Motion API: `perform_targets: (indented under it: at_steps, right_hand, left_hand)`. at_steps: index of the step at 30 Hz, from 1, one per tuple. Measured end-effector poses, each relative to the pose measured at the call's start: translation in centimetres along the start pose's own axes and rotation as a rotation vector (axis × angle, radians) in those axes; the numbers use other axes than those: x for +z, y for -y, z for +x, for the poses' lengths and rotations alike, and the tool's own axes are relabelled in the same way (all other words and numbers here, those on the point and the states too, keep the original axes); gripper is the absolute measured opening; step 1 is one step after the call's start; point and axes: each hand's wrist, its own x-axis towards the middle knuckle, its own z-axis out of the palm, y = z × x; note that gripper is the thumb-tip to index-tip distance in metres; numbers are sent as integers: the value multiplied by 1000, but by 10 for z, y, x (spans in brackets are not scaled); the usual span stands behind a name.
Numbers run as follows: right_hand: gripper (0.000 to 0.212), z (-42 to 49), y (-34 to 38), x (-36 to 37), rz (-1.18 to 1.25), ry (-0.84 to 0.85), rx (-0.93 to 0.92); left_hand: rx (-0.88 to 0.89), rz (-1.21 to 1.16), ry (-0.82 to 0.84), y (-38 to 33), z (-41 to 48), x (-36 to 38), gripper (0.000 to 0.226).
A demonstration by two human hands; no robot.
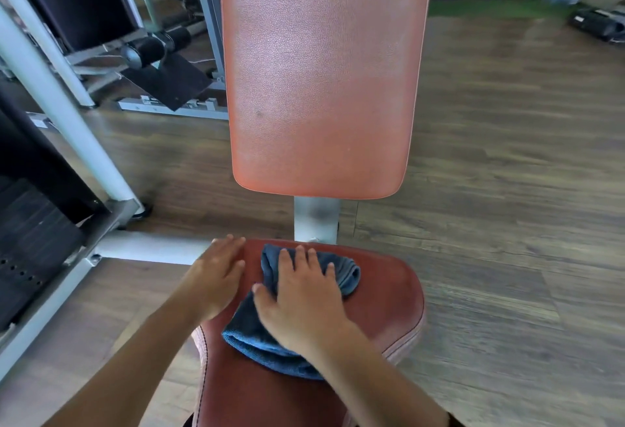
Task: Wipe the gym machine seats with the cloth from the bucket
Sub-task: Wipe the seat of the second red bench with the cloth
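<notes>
The dark red seat (382,294) is filling the lower middle of the frame, and the blue cloth (348,274) is lying bunched on it, toward its left half and its far edge. The right hand (301,294) is pressing on the cloth from above; its grip is spread, with straight fingers flat on the fabric and the thumb out to the left. The left hand (216,278) is resting just beside the cloth on the seat's far left corner, its grip also flat, fingers close together, holding nothing. Above the seat, a grey post (316,220) is rising to the long orange-red backrest (321,81), which is shining with a pale glare in the upper middle. The floor (507,156) around is showing brown wood-pattern planks. At the left of the frame a pale grey machine frame (67,129) is standing, with black rollers (152,48) in the upper left. In the upper right a green strip (490,9) of flooring is showing, with blurred equipment behind it.
</notes>
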Motion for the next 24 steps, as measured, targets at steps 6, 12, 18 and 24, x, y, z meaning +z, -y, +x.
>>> perform_targets:
  at_steps: [6, 12, 18, 24]
  right_hand:
    - [82, -7, -17, 11, -111, -31, 27]
    - [102, -54, -69, -9, -129, -57, 122]
    - [110, -41, -64, -7, -80, -105, 265]
    - [80, -8, -91, -6, -161, -158, 243]
  left_hand:
    - [33, 170, -10, 9, 0, 17, 55]
    - [14, 191, -12, 3, -5, 16, 69]
    - [-35, 224, 9, -11, -7, 18, 56]
    - [-39, 272, 38, -7, -12, 23, 69]
